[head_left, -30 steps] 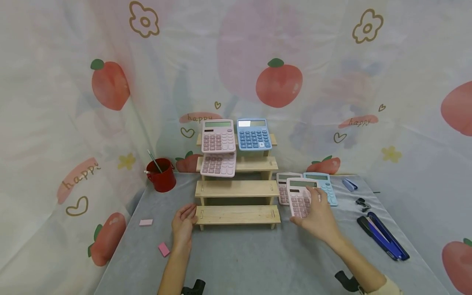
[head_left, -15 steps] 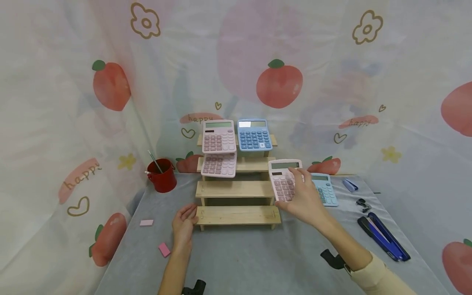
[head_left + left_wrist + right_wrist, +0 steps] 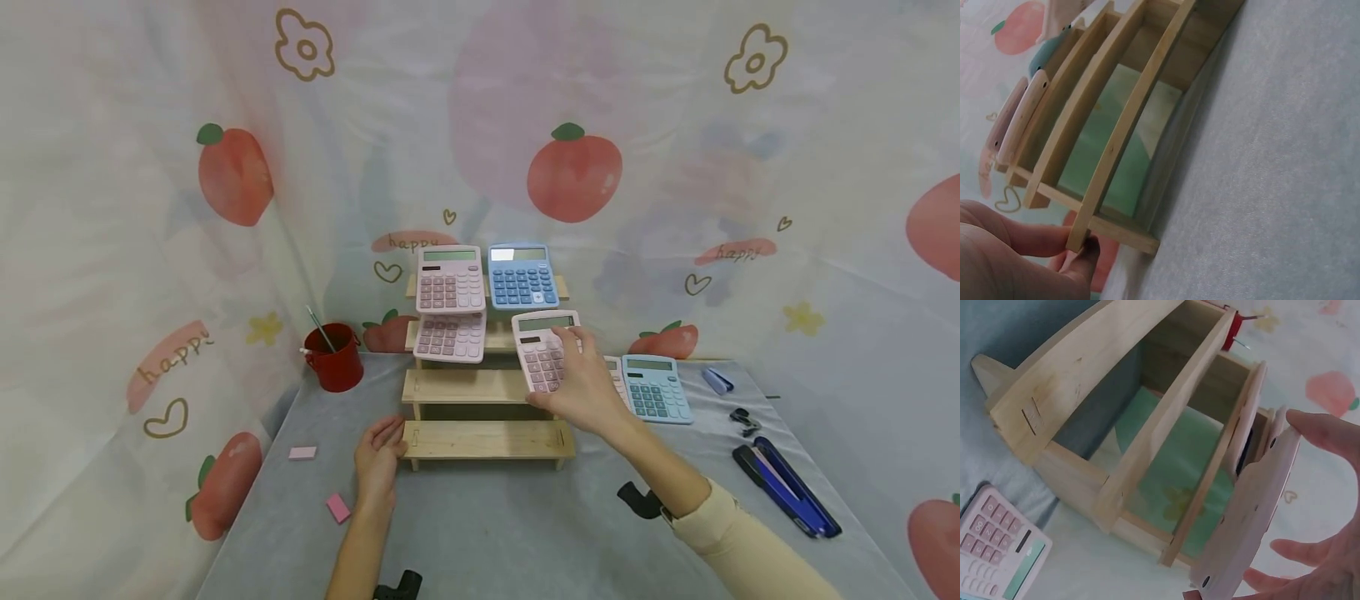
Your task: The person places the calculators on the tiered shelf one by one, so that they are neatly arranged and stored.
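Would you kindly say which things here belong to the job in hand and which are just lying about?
Seemingly in use:
four-tier wooden stand
pink calculators
blue calculators

Likely lying about:
red bucket
pink erasers
blue stapler
dark clip-like item
small light-blue item

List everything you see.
Stand: one, wooden, centre
Shelved calculators: two pink, one blue, upper steps
Held calculator: one, pink, stand's right
Table calculators: one pink, one light blue, right
Bucket: one, red, left
Stick: one, greenish, bucket
Blocks: two, pink, left
Stapler: one, blue, right
Small items: light blue, black, count unclear, beyond stapler
Cloth: one, grey, table
Backdrop: one, white, behind
Sleeve: one, cream, right
Wrist devices: two, black, forearms
Left hand: one, gripping lowest step
Right hand: one, gripping calculator
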A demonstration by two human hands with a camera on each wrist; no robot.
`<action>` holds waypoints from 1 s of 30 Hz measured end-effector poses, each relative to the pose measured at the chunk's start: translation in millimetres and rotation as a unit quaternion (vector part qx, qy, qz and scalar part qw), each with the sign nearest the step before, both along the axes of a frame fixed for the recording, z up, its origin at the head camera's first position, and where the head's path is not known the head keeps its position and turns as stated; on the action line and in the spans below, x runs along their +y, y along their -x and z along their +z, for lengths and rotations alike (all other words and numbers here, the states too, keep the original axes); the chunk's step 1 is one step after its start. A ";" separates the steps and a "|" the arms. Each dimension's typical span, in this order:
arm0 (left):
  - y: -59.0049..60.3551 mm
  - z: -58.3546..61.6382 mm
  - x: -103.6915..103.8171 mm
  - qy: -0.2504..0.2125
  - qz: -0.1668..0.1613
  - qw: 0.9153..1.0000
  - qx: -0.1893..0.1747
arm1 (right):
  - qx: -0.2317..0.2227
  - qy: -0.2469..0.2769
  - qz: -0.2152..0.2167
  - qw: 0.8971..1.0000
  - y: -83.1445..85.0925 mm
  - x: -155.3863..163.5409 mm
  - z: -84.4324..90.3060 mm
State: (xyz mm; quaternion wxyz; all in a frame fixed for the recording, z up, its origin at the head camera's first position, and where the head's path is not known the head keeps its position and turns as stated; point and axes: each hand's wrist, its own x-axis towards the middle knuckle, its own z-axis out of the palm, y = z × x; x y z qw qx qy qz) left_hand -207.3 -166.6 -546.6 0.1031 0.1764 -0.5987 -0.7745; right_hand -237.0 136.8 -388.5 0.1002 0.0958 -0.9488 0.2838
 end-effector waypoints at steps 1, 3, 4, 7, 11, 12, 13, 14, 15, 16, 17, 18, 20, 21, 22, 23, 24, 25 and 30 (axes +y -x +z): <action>0.2 -0.1 -0.2 0.000 0.000 1.000 0.001 | -0.001 0.002 0.001 1.000 2.4 -2.9 -0.7; 0.7 -0.4 -0.6 0.000 0.000 1.000 -0.001 | -0.002 0.002 0.003 1.000 7.3 -8.4 -3.0; 0.9 -0.8 -0.8 0.000 0.000 1.000 -0.002 | -0.004 0.003 0.004 1.000 10.1 -11.0 -4.9; 1.1 -1.4 -0.9 -0.001 0.000 1.000 -0.002 | -0.007 0.003 0.004 1.000 17.1 -17.5 -10.6; 1.2 -2.6 -0.6 0.001 0.002 1.000 0.001 | 0.008 0.006 -0.002 1.000 26.5 -25.2 -18.2; 1.3 -2.7 -0.5 0.001 0.002 1.000 0.002 | 0.014 0.008 -0.002 1.000 28.6 -27.2 -19.8; 1.6 -2.8 -0.5 0.002 0.003 1.000 0.002 | 0.021 0.011 -0.004 1.000 30.7 -29.2 -21.7; 1.7 -3.2 -0.4 0.003 0.003 1.000 0.003 | 0.028 0.013 -0.005 1.000 32.6 -31.0 -23.7; 2.0 -2.7 -0.1 0.004 0.005 1.000 0.003 | 0.036 0.013 -0.005 0.999 34.5 -32.8 -25.8; 2.1 -3.0 0.0 0.005 0.005 1.000 0.002 | 0.043 0.010 -0.005 0.999 36.0 -34.3 -28.5; 2.2 -3.3 0.0 0.006 0.005 1.000 -0.001 | 0.051 0.005 -0.006 0.999 37.1 -35.7 -31.1; 2.2 -3.7 0.0 0.007 0.005 1.000 -0.003 | 0.058 -0.003 -0.007 0.998 38.0 -36.9 -33.6; 2.2 -3.7 0.4 0.010 0.005 1.000 -0.008 | 0.071 -0.019 -0.010 0.997 39.4 -38.7 -38.2; 2.2 -3.4 0.5 0.013 0.005 1.000 -0.012 | 0.077 -0.026 -0.011 0.997 39.7 -39.6 -39.9; 2.1 -3.2 0.4 0.013 0.005 1.000 -0.013 | 0.082 -0.030 -0.012 0.996 39.6 -40.4 -41.3; 1.9 -3.1 0.4 0.012 0.005 1.000 -0.014 | 0.086 -0.032 -0.012 0.996 39.5 -41.1 -42.4; 1.7 -2.8 0.4 0.012 0.005 1.000 -0.014 | 0.089 -0.034 -0.012 0.995 39.3 -41.8 -43.3; 1.6 -2.6 0.3 0.012 0.006 1.000 -0.014 | 0.090 -0.035 -0.012 0.995 39.0 -42.5 -44.0; 1.6 -2.2 0.8 0.012 0.005 1.000 -0.014 | 0.093 -0.047 -0.016 0.994 36.5 -43.9 -43.8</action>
